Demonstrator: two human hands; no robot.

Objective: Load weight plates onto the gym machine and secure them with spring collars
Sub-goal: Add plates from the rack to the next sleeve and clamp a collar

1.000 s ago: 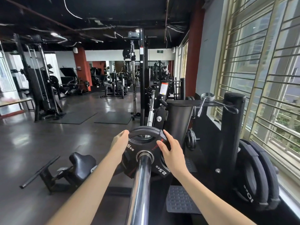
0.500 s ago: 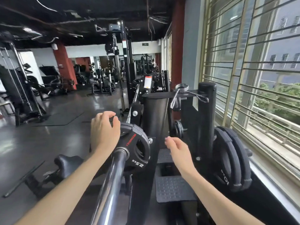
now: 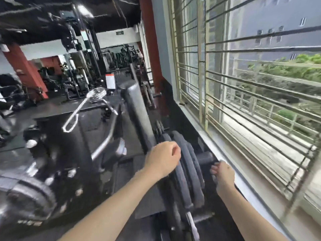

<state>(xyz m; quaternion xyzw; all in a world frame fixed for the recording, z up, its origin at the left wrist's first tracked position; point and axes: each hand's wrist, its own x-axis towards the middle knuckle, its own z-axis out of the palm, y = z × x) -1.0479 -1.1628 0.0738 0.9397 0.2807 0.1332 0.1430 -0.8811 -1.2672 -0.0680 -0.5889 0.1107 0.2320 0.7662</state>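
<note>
The frame is blurred by motion. Two large black weight plates [image 3: 191, 173] hang side by side on a storage peg [image 3: 205, 157] beside a black post [image 3: 137, 115]. My left hand [image 3: 163, 159] curls over the upper left rim of the nearer plate. To the right of the plates, just below the peg's end, is my right hand [image 3: 224, 173] with its fingers curled; the blur hides whether they touch the outer plate. A small 2.5 kg plate [image 3: 29, 197] sits on the bar at lower left. A chrome spring collar [image 3: 95, 96] lies on top of the machine.
A barred window [image 3: 243, 84] and its sill [image 3: 231, 159] run close along the right of the plates. A checkered footplate [image 3: 149, 193] lies below my left forearm. Other gym machines [image 3: 73, 79] and dark floor fill the room to the left.
My view swung right, away from the loaded bar. My left hand left the 2.5 kg plate and both hands moved to the stored plates on the peg by the window.
</note>
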